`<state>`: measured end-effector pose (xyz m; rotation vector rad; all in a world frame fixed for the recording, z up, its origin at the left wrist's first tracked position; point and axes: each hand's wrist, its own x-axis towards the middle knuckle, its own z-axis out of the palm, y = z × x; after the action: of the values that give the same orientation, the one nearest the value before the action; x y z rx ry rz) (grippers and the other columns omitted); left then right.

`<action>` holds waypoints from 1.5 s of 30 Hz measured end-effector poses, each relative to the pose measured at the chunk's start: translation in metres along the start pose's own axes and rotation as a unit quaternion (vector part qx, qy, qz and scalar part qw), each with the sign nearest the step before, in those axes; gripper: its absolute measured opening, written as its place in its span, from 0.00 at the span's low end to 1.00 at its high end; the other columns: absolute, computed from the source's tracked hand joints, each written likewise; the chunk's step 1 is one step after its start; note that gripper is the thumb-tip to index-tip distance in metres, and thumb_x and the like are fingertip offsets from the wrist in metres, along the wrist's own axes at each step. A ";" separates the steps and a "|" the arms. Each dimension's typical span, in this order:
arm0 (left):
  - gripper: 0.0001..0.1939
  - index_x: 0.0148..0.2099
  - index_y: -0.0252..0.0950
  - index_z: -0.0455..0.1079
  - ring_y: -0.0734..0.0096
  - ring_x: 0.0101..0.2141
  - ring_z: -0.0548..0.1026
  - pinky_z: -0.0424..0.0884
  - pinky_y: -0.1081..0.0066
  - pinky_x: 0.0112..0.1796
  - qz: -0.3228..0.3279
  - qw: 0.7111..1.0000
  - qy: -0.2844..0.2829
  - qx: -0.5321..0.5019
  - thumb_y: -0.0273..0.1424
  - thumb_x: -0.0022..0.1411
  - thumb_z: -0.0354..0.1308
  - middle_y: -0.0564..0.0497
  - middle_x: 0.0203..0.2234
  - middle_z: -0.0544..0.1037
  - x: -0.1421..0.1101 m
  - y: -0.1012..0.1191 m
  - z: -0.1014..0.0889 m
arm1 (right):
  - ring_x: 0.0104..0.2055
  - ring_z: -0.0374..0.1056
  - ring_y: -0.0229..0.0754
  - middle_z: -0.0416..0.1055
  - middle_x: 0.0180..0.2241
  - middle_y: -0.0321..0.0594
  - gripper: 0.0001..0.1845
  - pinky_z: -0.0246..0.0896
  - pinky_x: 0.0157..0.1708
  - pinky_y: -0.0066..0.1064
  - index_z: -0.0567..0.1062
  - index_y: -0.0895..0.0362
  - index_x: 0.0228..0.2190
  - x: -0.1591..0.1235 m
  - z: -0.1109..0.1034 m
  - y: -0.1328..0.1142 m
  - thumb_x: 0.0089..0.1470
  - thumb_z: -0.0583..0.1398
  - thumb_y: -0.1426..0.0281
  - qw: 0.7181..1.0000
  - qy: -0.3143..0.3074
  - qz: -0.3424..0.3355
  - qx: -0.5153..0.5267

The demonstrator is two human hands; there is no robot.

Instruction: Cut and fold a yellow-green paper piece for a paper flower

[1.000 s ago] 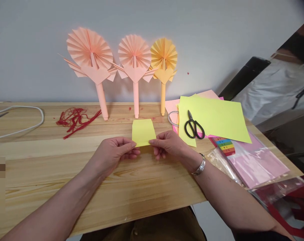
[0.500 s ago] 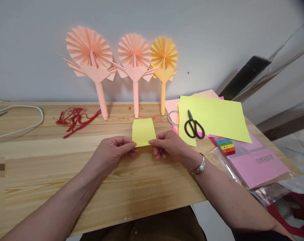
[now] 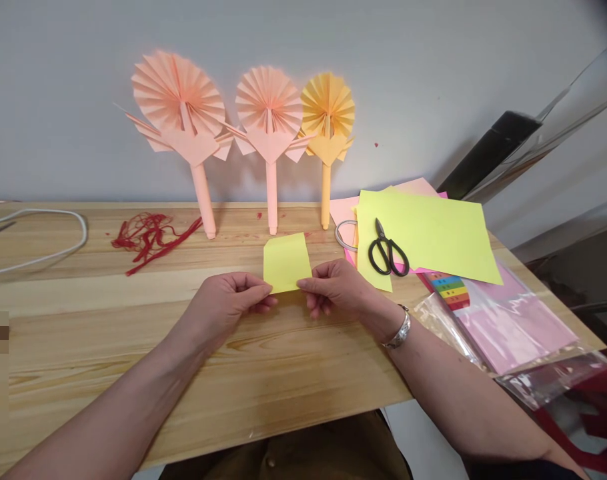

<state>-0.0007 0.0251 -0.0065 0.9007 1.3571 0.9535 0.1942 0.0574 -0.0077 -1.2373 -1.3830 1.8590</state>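
Observation:
A small yellow piece of paper (image 3: 285, 261), roughly square with its upper left corner cut or folded off, is held up above the wooden table. My left hand (image 3: 236, 293) pinches its lower left corner between thumb and fingers. At the lower right corner, my right hand (image 3: 332, 288) grips it the same way, the thumb on the near face. A silver bracelet (image 3: 399, 328) circles my right wrist. Black-handled scissors (image 3: 387, 252) lie to the right, on larger yellow sheets (image 3: 438, 233).
Three pleated paper fans, one large pink (image 3: 201, 187), one smaller pink (image 3: 271, 193) and one orange (image 3: 326, 190), lean against the wall. Red threads (image 3: 151, 240) lie at left near a white cable (image 3: 78, 233). A plastic-wrapped paper pack (image 3: 518, 327) lies at the table's right edge.
The top edge of the small yellow paper has tilted, its upper right corner now slightly higher. Both hands keep their grip in place. The plastic wrapping at right has shifted.

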 end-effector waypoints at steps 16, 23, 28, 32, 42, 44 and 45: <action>0.15 0.40 0.29 0.69 0.78 0.22 0.74 0.72 0.79 0.23 -0.052 0.989 -0.033 -0.132 0.18 0.47 0.63 0.50 0.27 0.78 0.001 0.005 0.001 | 0.14 0.67 0.31 0.70 0.14 0.35 0.16 0.54 0.11 0.17 0.65 0.60 0.16 -0.001 0.001 -0.002 0.47 0.63 0.66 1.000 0.000 -0.015 0.008; 0.07 0.35 0.29 0.74 0.75 0.22 0.73 0.72 0.75 0.23 -0.144 0.961 -0.101 -0.214 0.20 0.50 0.58 0.49 0.24 0.76 0.000 0.006 -0.003 | 0.14 0.66 0.31 0.70 0.14 0.34 0.17 0.54 0.11 0.18 0.65 0.60 0.16 -0.003 0.003 -0.003 0.47 0.63 0.65 1.000 -0.011 -0.019 -0.002; 0.06 0.32 0.31 0.73 0.74 0.20 0.72 0.70 0.75 0.22 -0.193 0.948 -0.106 -0.231 0.29 0.53 0.59 0.49 0.20 0.75 -0.002 0.007 0.000 | 0.14 0.66 0.31 0.69 0.14 0.34 0.16 0.55 0.11 0.18 0.66 0.60 0.17 -0.005 0.004 -0.003 0.46 0.63 0.64 0.999 -0.032 -0.020 -0.002; 0.06 0.29 0.32 0.72 0.78 0.16 0.69 0.65 0.79 0.18 -0.208 0.951 -0.130 -0.188 0.31 0.52 0.61 0.52 0.16 0.72 -0.004 0.005 0.002 | 0.14 0.65 0.30 0.69 0.14 0.33 0.16 0.55 0.12 0.17 0.66 0.60 0.17 -0.006 0.006 -0.002 0.47 0.62 0.64 0.999 -0.045 -0.018 -0.013; 0.10 0.21 0.32 0.69 0.80 0.14 0.69 0.62 0.80 0.16 -0.164 0.971 -0.141 -0.098 0.30 0.49 0.65 0.55 0.13 0.70 -0.005 0.002 0.004 | 0.14 0.66 0.31 0.70 0.15 0.34 0.15 0.55 0.11 0.18 0.67 0.60 0.18 -0.005 0.006 0.000 0.47 0.63 0.65 0.998 -0.056 -0.029 -0.008; 0.10 0.21 0.32 0.70 0.79 0.14 0.69 0.62 0.80 0.16 -0.158 0.973 -0.138 -0.100 0.30 0.49 0.65 0.55 0.13 0.70 -0.006 0.002 0.005 | 0.14 0.66 0.31 0.70 0.15 0.34 0.16 0.55 0.11 0.18 0.66 0.60 0.17 -0.006 0.007 -0.002 0.47 0.63 0.65 0.998 -0.054 -0.027 -0.009; 0.10 0.20 0.32 0.70 0.79 0.14 0.69 0.62 0.80 0.16 -0.154 0.974 -0.136 -0.099 0.30 0.49 0.65 0.55 0.13 0.70 -0.006 0.002 0.005 | 0.14 0.66 0.31 0.70 0.15 0.33 0.16 0.55 0.11 0.18 0.66 0.60 0.17 -0.006 0.007 -0.002 0.47 0.63 0.65 0.998 -0.053 -0.026 -0.009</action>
<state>0.0042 0.0201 -0.0022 0.6202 1.1064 0.6835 0.1907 0.0504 -0.0029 -1.1159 -1.4764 1.9047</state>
